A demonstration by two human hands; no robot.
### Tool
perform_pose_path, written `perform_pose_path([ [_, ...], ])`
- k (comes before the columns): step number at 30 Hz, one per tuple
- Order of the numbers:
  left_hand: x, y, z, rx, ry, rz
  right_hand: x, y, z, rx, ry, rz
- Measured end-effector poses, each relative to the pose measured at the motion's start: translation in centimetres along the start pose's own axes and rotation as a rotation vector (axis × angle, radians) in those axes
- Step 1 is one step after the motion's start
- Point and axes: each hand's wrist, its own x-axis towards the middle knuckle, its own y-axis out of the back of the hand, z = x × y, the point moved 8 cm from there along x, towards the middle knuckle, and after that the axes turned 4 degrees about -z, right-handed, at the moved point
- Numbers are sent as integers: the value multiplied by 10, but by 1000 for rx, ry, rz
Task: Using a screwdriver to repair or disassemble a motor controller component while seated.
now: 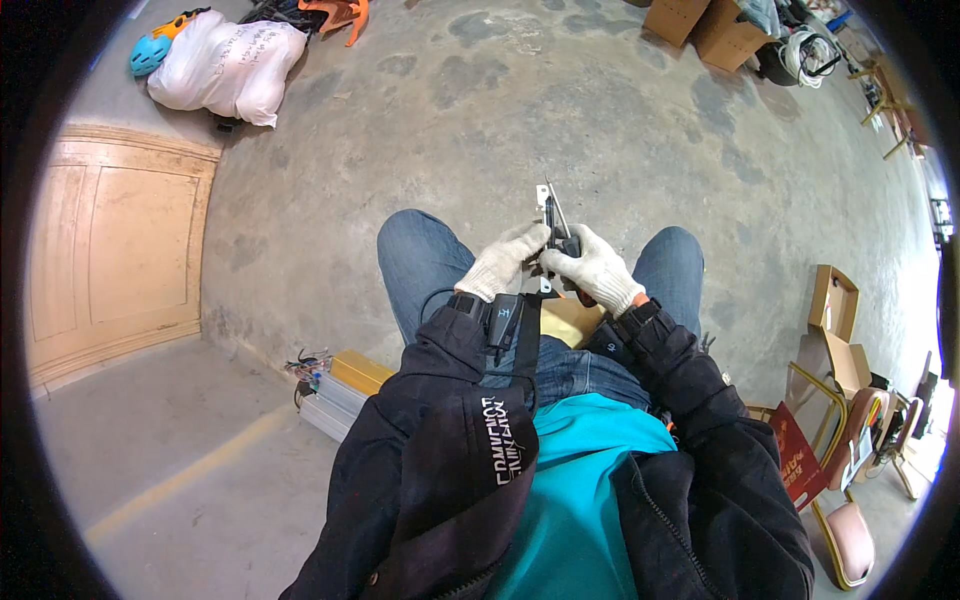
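My left hand (508, 262), in a white knit glove, is closed on a narrow black part (549, 212). Pale metal tabs with holes show at both of its ends. Against it, my right hand (598, 268), gloved alike, grips what looks like a screwdriver (560, 207), whose thin shaft points away from me beside the part. Some of its dark handle shows at the fingers, and a reddish bit shows below the palm. Both hands meet between my knees. The fingertips and the contact between tool and part are too small to make out.
Below my hands lies a yellowish surface (570, 322) between my thighs. Left on the floor are a silver metal case (330, 405) with wires and a gold box (360, 372). A wooden panel (120, 230) stands farther left. Chairs (850, 540) and open cardboard boxes (835, 300) are right.
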Motion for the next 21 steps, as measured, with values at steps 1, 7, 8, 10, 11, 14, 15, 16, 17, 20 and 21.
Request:
perform_pose_path([
  [1, -1, -5, 4, 100, 13, -11, 0, 0, 0, 26, 8, 1],
  [7, -10, -17, 10, 196, 33, -85, 6, -4, 9, 74, 19, -43],
  [8, -10, -18, 10, 196, 34, -85, 7, -5, 11, 74, 19, -43],
  [10, -10, -18, 12, 169, -3, -40, 7, -3, 10, 74, 61, -18],
  [11, -10, -17, 11, 170, -2, -40, 7, -3, 10, 75, 61, -18],
  [14, -8, -14, 8, 167, 10, -48, 5, -3, 9, 85, 34, -36],
  [15, -8, -10, 6, 148, 15, -2, 3, -3, 6, 138, 47, -53],
  [16, -7, -7, 5, 130, 18, 40, 2, -3, 4, 190, 61, -66],
  [17, -7, -7, 5, 131, 18, 37, 2, -2, 6, 190, 62, -64],
  [20, -6, -4, 5, 78, 21, 22, 3, -4, 10, 347, 47, -131],
  [21, -6, -2, 5, 36, 14, 31, 5, -4, 12, 348, 47, -132],
])
